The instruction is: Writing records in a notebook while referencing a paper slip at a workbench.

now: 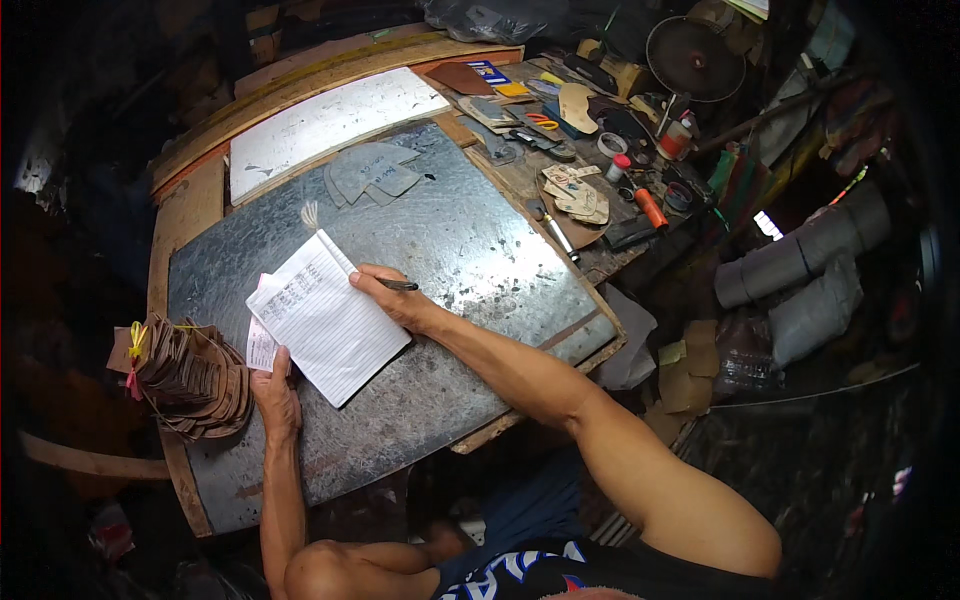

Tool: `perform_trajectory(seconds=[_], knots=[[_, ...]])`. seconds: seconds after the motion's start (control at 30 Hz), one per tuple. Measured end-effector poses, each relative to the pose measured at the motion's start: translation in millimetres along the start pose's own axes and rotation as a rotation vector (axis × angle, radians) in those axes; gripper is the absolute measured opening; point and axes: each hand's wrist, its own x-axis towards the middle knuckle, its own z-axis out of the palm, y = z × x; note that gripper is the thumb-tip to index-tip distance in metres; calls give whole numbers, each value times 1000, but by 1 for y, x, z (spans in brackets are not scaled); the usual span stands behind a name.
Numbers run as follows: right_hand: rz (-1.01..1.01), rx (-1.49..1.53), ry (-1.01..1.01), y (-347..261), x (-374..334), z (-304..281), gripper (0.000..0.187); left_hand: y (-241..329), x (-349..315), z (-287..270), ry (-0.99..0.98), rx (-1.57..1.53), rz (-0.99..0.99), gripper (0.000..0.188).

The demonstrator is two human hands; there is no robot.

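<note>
A lined notebook point(335, 330) with handwriting near its top lies tilted on the metal-topped table point(460, 225). My left hand point(275, 395) grips a small slip of paper point(260, 347) at the notebook's left edge, the thumb on top. My right hand point(390, 297) is closed around a dark pen point(398, 285) and rests at the notebook's upper right edge, its fingertips on the page. Left of my left hand stands a tied bundle of brown cut pieces point(195, 375). Grey cut templates point(370, 173) lie beyond the notebook.
A white board point(335, 125) lies along the table's far side. The cluttered right bench holds orange-handled scissors point(541, 121), a tape roll point(612, 144), a red-capped jar point(619, 166), an orange cylinder point(651, 208) and card patterns point(577, 192). A round fan point(695, 58) stands behind. Grey rolls point(800, 250) lie at right.
</note>
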Motion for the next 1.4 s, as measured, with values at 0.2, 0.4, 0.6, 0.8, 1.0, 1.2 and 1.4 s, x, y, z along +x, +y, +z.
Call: perform_trajectory(seconds=[0.2,0.4,0.6,0.8,1.0,1.2,1.4], knots=[[-12,-6,8,-2,0,0,41,0,1,0,2,12,3,32],[12,-6,5,2,2,-1,39,-5,2,-6,15,0,-32,28],[9,-41,13,10,3,-9,39,-8,4,-3,-2,-6,-24,29],[25,-12,10,1,2,2,40,2,-3,0,59,3,-21,31],[46,1,35,2,0,1,41,-10,1,-4,28,-13,10,31],[66,17,17,-11,-3,5,41,-2,0,3,3,-27,3,31],[66,-28,31,0,6,6,37,5,-2,0,10,-28,17,33]])
